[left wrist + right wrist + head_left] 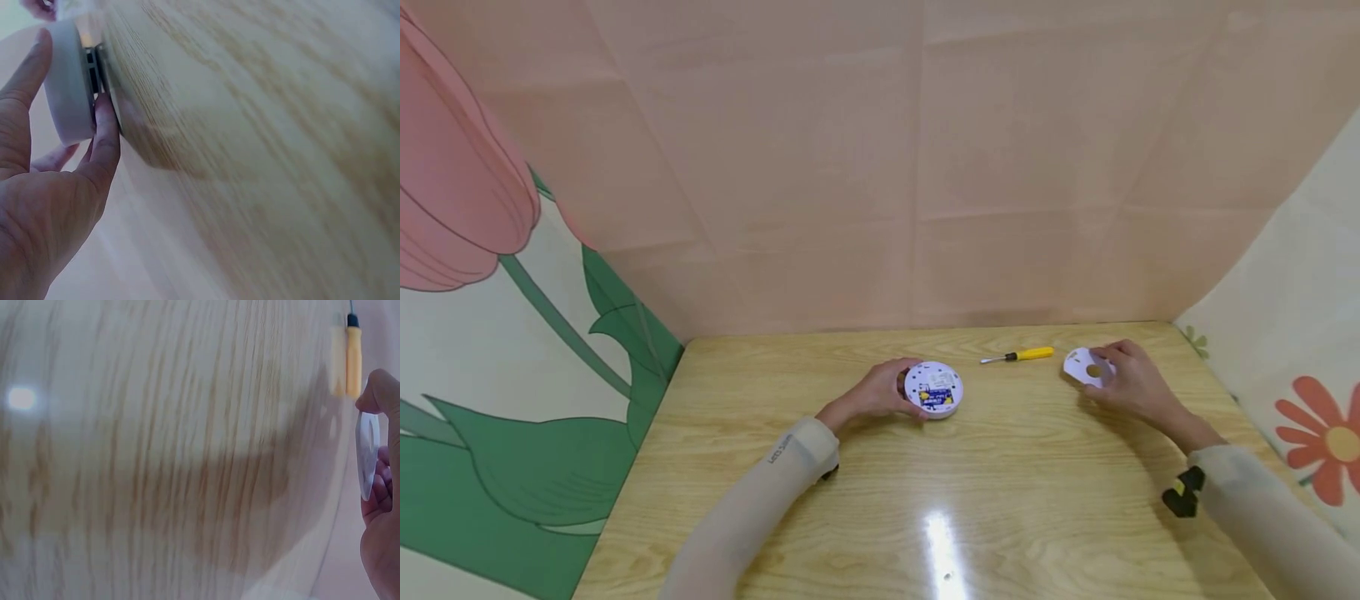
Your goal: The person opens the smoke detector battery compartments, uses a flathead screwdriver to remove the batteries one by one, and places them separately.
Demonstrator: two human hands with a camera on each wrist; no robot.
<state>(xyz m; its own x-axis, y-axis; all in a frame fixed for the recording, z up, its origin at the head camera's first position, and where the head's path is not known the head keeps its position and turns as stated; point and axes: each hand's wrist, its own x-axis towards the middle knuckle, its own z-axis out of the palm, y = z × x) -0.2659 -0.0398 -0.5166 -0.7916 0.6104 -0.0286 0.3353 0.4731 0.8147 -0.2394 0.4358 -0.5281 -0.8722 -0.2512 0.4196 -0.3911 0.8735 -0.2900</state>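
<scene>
My left hand [880, 392] grips a round white device [932, 379] by its rim, near the middle of the table. A blue and yellow label shows on the face turned up toward the head view; it looks like a smoke detector. In the left wrist view thumb and fingers pinch the thick white disc [67, 87] close above the wood. Toward the table's back right, my right hand [1133, 385] pinches a thin white plate [1077, 363] with a round hole and a straight-cut edge. The right wrist view shows this plate [366, 453] edge-on between thumb and fingers.
A slotted screwdriver [1033, 353] with a yellow handle lies between the hands, near the back edge of the wooden table [760, 392]. A pinkish cloth wall [805, 183] rises behind the table. Flower-patterned sheets [1300, 350] hang at both sides.
</scene>
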